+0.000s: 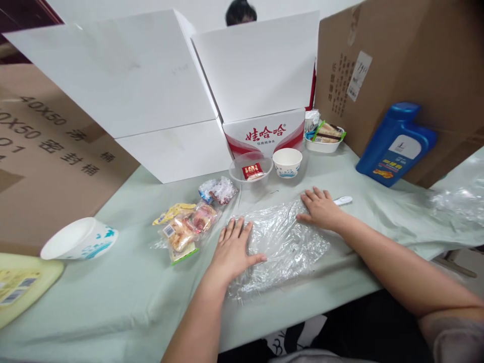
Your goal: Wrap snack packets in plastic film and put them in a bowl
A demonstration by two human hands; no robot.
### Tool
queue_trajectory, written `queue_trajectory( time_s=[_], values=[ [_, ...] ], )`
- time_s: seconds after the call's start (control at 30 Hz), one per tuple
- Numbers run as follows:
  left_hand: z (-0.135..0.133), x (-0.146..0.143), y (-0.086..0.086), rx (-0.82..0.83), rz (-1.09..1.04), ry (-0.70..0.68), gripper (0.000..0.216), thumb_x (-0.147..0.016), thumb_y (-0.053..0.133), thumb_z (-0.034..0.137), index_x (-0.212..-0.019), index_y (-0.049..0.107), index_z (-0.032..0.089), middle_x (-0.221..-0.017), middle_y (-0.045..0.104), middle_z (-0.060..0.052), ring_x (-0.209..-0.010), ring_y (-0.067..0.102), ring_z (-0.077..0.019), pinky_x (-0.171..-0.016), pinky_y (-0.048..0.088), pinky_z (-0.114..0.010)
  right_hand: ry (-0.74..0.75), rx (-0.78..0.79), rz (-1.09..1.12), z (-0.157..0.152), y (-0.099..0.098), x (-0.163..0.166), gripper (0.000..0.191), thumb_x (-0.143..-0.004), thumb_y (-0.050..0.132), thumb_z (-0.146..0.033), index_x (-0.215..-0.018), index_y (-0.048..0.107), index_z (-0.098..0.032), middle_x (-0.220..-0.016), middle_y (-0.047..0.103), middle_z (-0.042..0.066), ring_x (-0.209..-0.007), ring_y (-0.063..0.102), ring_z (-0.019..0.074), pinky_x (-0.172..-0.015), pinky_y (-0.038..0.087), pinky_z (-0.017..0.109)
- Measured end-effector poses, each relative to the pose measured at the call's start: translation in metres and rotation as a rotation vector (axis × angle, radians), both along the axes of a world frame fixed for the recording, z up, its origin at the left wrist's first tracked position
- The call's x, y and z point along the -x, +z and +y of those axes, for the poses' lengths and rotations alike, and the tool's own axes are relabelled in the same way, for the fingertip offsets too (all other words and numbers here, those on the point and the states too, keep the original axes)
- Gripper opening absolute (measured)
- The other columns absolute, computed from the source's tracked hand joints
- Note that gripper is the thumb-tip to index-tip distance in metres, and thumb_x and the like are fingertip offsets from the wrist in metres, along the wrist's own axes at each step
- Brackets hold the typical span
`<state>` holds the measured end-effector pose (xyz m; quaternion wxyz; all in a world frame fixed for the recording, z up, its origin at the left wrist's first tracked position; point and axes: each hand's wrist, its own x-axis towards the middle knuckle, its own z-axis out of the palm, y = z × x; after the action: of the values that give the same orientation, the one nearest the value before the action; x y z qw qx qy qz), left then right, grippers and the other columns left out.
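A crinkled sheet of clear plastic film (283,237) lies spread on the table in front of me. My left hand (235,247) rests flat on its left side, fingers apart. On the upper right corner lies my right hand (319,207), palm down with fingers spread. A white handle (343,200) pokes out beside the right wrist; the rest of that item is hidden. Left of the film sit several wrapped snacks (181,234) in a pile. Behind it stand a clear plastic bowl (251,171) with a red packet (253,171) in it and a white paper bowl (287,162).
White boxes (170,85) and brown cartons (397,60) wall in the back and sides. A blue bottle (397,143) leans at right, near a white tub (324,145) holding packaged food. At left are a tilted paper bowl (80,239) and a yellow container (26,285). A person's head shows behind.
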<state>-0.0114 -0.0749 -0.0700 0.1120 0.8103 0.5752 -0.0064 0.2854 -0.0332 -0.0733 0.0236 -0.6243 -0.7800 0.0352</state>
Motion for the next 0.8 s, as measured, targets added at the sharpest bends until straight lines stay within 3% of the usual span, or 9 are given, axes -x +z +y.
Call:
queue_trajectory(
  time_s=[0.1,0.17,0.23,0.33,0.4,0.47,0.57,0.7,0.8],
  values=[
    [-0.002,-0.001,0.004,-0.091,-0.068,-0.020,0.080,-0.072,0.070,0.057,-0.139,0.046,0.021,-0.155,0.031,-0.016,-0.144,0.020,-0.0386,-0.114,0.019,-0.059,0.085,-0.130,0.203,-0.004,0.013,-0.005,0.053,-0.094,0.043,-0.051,-0.126,0.059,-0.012,-0.137,0.052,0.020,-0.132,0.041,0.0353,-0.107,0.031,0.052],
    [-0.005,-0.002,0.009,-0.203,-0.174,-0.040,0.059,-0.079,0.066,0.050,-0.128,0.055,0.020,-0.146,0.043,-0.015,-0.140,0.030,-0.0354,-0.113,0.024,-0.056,0.235,-0.015,0.400,-0.012,0.024,-0.002,0.047,-0.097,0.038,-0.048,-0.125,0.060,-0.017,-0.125,0.061,0.014,-0.117,0.054,0.0270,-0.098,0.043,0.042],
    [-0.008,-0.002,0.015,-0.245,-0.307,-0.071,0.035,-0.085,0.061,0.042,-0.112,0.062,0.020,-0.128,0.057,-0.012,-0.127,0.046,-0.0299,-0.106,0.035,-0.049,0.394,0.216,0.478,-0.021,0.032,0.003,0.043,-0.091,0.051,-0.048,-0.122,0.061,-0.020,-0.112,0.066,0.010,-0.100,0.061,0.0222,-0.085,0.048,0.034],
    [-0.011,-0.003,0.022,-0.011,-0.447,-0.164,0.019,-0.087,0.058,0.039,-0.088,0.065,0.022,-0.097,0.064,-0.005,-0.095,0.058,-0.0211,-0.085,0.048,-0.036,0.535,0.409,0.360,-0.028,0.038,0.008,0.033,-0.075,0.073,-0.035,-0.104,0.068,-0.020,-0.095,0.067,0.005,-0.082,0.061,0.0190,-0.072,0.047,0.029],
    [-0.012,-0.004,0.025,0.180,-0.464,-0.240,0.021,-0.083,0.063,0.043,-0.082,0.065,0.022,-0.090,0.063,-0.003,-0.087,0.058,-0.0189,-0.079,0.048,-0.032,0.557,0.440,0.331,-0.028,0.040,0.007,0.013,-0.076,0.069,-0.024,-0.088,0.069,-0.020,-0.084,0.066,0.003,-0.073,0.059,0.0157,-0.066,0.045,0.027],
    [-0.013,-0.004,0.027,0.274,-0.447,-0.301,0.029,-0.074,0.072,0.049,-0.080,0.065,0.022,-0.092,0.062,-0.002,-0.090,0.057,-0.0196,-0.081,0.047,-0.032,0.565,0.467,0.427,-0.025,0.043,0.002,0.005,-0.080,0.062,-0.021,-0.081,0.067,-0.019,-0.081,0.065,0.001,-0.071,0.058,0.0138,-0.067,0.045,0.026],
    [-0.015,-0.003,0.030,0.316,-0.416,-0.347,0.038,-0.063,0.079,0.052,-0.082,0.066,0.022,-0.099,0.061,-0.003,-0.097,0.056,-0.0216,-0.085,0.047,-0.033,0.526,0.538,0.692,-0.020,0.045,-0.010,0.010,-0.085,0.058,-0.028,-0.084,0.060,-0.018,-0.090,0.067,0.003,-0.082,0.062,0.0150,-0.076,0.049,0.029],
    [-0.014,0.003,0.031,0.336,-0.445,-0.322,0.015,-0.073,0.072,0.034,-0.077,0.064,0.022,-0.104,0.064,-0.004,-0.101,0.058,-0.0213,-0.090,0.047,-0.035,0.313,0.642,1.025,-0.012,0.037,-0.015,0.021,-0.085,0.059,-0.038,-0.085,0.049,-0.020,-0.083,0.068,0.003,-0.077,0.066,0.0154,-0.070,0.053,0.030],
    [-0.009,0.010,0.028,0.401,-0.601,-0.227,0.008,-0.080,0.061,0.029,-0.080,0.064,0.021,-0.103,0.068,-0.005,-0.101,0.062,-0.0210,-0.091,0.048,-0.037,0.126,0.551,1.108,-0.006,0.025,-0.011,0.022,-0.085,0.060,-0.038,-0.085,0.047,-0.021,-0.070,0.062,-0.002,-0.066,0.065,0.0145,-0.061,0.054,0.028]
  ],
)
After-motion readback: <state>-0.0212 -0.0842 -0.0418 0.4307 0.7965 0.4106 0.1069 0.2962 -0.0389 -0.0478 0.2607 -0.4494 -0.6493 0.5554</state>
